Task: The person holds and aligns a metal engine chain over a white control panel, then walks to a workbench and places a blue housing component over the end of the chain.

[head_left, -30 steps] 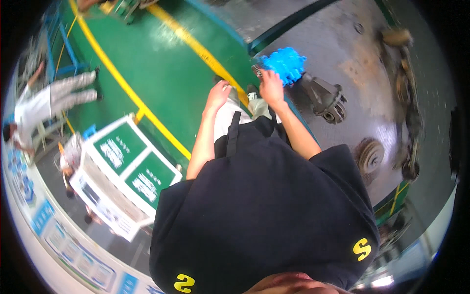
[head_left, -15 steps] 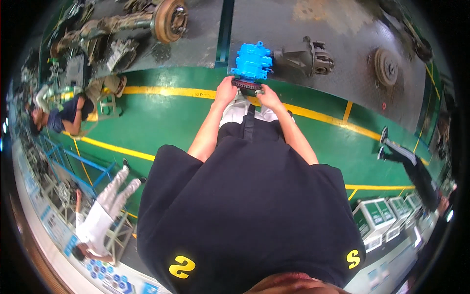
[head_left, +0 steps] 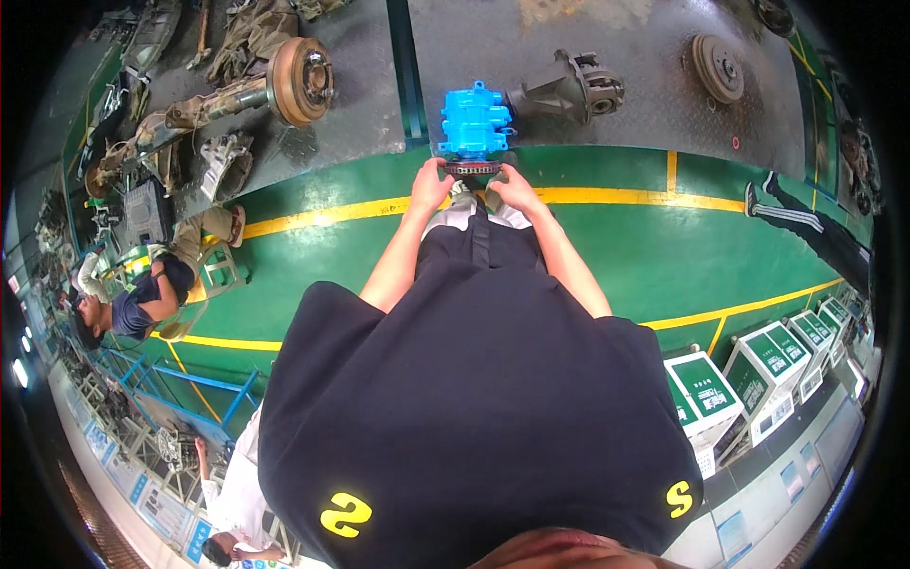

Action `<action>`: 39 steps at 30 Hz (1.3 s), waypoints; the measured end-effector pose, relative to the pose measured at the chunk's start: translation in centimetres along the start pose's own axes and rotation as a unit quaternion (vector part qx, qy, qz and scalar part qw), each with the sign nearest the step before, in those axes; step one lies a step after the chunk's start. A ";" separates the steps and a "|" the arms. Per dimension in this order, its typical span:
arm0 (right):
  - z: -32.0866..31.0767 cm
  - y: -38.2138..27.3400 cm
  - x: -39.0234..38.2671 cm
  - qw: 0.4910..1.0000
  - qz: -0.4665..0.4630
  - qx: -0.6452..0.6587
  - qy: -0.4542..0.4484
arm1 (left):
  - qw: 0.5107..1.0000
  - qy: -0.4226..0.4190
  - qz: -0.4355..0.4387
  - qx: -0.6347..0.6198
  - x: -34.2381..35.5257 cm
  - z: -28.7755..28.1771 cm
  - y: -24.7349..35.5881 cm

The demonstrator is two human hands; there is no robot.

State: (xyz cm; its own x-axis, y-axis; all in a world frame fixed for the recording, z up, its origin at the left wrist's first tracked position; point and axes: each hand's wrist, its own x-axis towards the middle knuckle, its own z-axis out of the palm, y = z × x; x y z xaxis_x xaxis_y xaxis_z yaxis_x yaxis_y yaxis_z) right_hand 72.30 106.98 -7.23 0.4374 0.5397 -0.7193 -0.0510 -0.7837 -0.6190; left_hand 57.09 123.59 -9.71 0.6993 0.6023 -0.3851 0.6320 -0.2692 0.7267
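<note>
A bright blue cast housing [head_left: 476,120] with ribs and bolt lugs rests near the front edge of the dark metal bench [head_left: 654,121]. On its near side sits a dark toothed ring [head_left: 472,169], seen almost edge-on. My left hand [head_left: 429,187] grips the ring's left side, fingers curled. My right hand [head_left: 515,191] has the right side, thumb toward the rim. The fingers' undersides are hidden. Right behind the housing lies a grey differential carrier [head_left: 575,88], its narrow end toward the blue part.
A rusty axle with a brake drum [head_left: 301,82] lies at the bench's left, a brake disc [head_left: 718,68] at its right. A seated person [head_left: 142,305] is at left, a person in white [head_left: 235,493] below; another's legs [head_left: 796,220] show right. Green-and-white cabinets [head_left: 770,368] stand lower right.
My view has turned slightly, so the surroundings shift in the picture. Both hands stay on the toothed ring, and the blue housing keeps its place between bench edge and me.
</note>
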 end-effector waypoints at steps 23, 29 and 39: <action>0.1 -1.7 2.0 0.959 -0.121 -0.247 0.065 | 0.993 0.091 -0.019 0.068 -0.5 1.6 -1.9; -0.2 -2.2 -1.7 0.895 -0.235 -0.343 0.160 | 0.970 0.119 0.085 0.195 -2.5 0.1 4.5; -1.8 -4.6 -1.4 0.821 -0.340 -0.452 0.079 | 0.947 0.076 0.162 0.265 -1.8 0.1 3.7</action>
State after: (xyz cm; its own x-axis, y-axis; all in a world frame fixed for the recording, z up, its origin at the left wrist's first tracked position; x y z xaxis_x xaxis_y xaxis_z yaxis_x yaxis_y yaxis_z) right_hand 73.53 109.33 -2.82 0.2045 0.9559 -0.2106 0.9087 -0.2654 -0.3222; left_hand 58.22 121.49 -6.41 0.8546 0.5139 -0.0743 0.4994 -0.7741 0.3891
